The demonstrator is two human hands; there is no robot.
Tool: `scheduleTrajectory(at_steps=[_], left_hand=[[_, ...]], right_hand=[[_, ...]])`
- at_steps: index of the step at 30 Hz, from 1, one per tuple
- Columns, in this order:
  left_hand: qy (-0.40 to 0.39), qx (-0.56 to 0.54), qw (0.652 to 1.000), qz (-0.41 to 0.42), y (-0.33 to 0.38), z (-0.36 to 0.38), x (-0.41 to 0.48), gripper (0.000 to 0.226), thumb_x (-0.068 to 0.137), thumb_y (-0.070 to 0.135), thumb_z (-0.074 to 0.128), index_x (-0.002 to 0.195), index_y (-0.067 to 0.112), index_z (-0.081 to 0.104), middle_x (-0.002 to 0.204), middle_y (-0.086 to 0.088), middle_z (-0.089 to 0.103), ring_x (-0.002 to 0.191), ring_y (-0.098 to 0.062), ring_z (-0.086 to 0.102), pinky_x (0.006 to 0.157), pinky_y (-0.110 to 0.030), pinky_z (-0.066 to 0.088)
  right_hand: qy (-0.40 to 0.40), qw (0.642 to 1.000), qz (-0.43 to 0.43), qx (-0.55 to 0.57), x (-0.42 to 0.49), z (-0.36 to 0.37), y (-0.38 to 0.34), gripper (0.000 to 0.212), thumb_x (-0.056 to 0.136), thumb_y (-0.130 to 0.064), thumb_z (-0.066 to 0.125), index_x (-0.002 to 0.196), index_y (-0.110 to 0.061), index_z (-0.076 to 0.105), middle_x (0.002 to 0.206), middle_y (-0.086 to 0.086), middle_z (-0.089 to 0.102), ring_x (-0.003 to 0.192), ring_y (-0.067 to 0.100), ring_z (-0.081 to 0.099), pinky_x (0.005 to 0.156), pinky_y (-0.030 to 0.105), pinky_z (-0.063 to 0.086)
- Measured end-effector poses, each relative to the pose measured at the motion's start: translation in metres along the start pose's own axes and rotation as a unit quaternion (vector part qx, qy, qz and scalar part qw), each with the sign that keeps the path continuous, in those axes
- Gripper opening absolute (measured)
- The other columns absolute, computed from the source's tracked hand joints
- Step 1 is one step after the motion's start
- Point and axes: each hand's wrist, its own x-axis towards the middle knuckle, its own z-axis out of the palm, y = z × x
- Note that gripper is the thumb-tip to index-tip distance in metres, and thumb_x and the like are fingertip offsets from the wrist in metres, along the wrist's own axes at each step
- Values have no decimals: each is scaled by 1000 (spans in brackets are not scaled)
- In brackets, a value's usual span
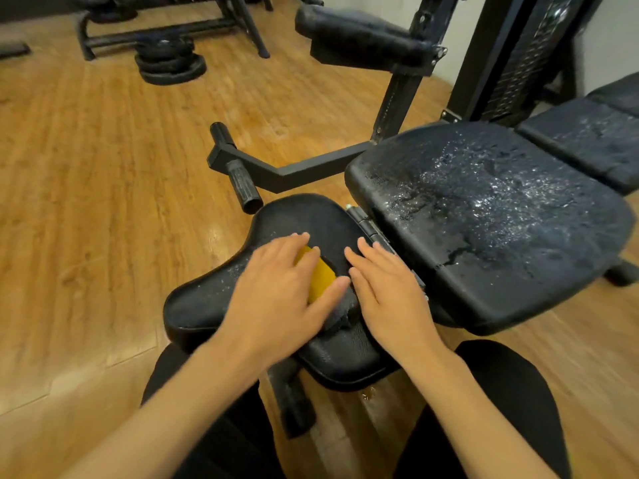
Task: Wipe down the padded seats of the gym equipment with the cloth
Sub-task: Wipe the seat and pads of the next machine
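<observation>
A small black padded seat (207, 299) lies right in front of me, speckled with droplets on its left part. On it lies a cloth (321, 278), yellow on one side and dark grey at its lower edge. My left hand (280, 292) presses flat on the cloth with its fingers spread. Just to the right, my right hand (387, 292) rests flat on the seat with straight fingers, beside the cloth. Behind the hinge, a larger black seat pad (484, 216) glistens with wet foam or spray.
A further wet pad (587, 143) continues to the right. A black steel bar with a handle (242, 178) juts out left of the seats, and an arm pad (359, 39) stands above. Weight plates (169, 60) lie on the wooden floor (103, 167). My knees flank the seat post.
</observation>
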Motion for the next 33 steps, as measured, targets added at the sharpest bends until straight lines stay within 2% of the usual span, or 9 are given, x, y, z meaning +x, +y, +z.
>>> scheduleTrajectory(at_steps=[5,9,12,16,20,23,28,30,33], left_hand=[[-27,65,997,-42,33,18,-18,72,100,53,29,142,0,54,152,-19,49,144,-30,43,119,-43,35],[-44,50,998,18,35,10,-58,66,100,45,35,149,4,47,161,-14,38,151,-26,32,121,-41,26],[-49,54,996,52,27,9,-67,67,102,47,34,155,6,39,165,-10,29,154,-22,25,123,-39,21],[-61,77,995,25,14,16,-13,70,105,50,21,156,3,33,165,-15,27,154,-24,23,126,-37,17],[-107,68,992,-10,14,18,27,70,107,46,11,161,1,12,170,-17,5,158,-24,2,128,-37,4],[-78,74,994,8,32,9,-13,75,97,38,9,154,-3,32,164,-23,25,155,-32,21,126,-45,21],[-76,58,993,62,32,13,-42,69,91,34,30,144,-5,50,156,-24,41,148,-33,36,119,-49,35],[-69,69,993,61,25,20,-12,71,91,36,25,143,-6,51,155,-24,42,147,-32,38,122,-45,27],[-136,66,986,73,17,17,33,91,83,43,-5,158,-2,24,168,-19,13,157,-26,9,123,-33,-3]], right_hand=[[16,997,17,68,-6,8,8,41,105,-24,37,142,-19,54,153,-5,43,147,8,29,119,20,20],[22,997,19,72,-7,7,9,41,104,-11,44,143,-18,54,152,-7,44,146,7,30,114,5,12],[23,998,14,58,-7,8,9,43,102,-7,46,143,-17,53,152,-5,44,146,9,31,115,10,15],[30,998,10,63,-7,10,11,43,102,-5,44,142,-17,54,151,-5,45,146,11,33,119,25,26],[36,997,15,62,-8,10,9,46,99,0,45,141,-17,54,151,-5,46,145,9,33,118,23,25],[38,997,23,62,-8,10,8,44,102,-4,43,142,-18,54,151,-7,46,145,6,32,117,15,21],[47,997,24,61,-9,11,8,43,102,-15,37,141,-18,56,149,-10,46,144,4,33,114,6,16],[50,996,25,73,-7,12,11,42,102,-9,41,140,-20,57,149,-11,47,144,3,34,115,9,19],[48,995,34,82,-7,11,11,44,101,-4,45,139,-23,56,148,-12,48,143,2,34,114,8,19]])
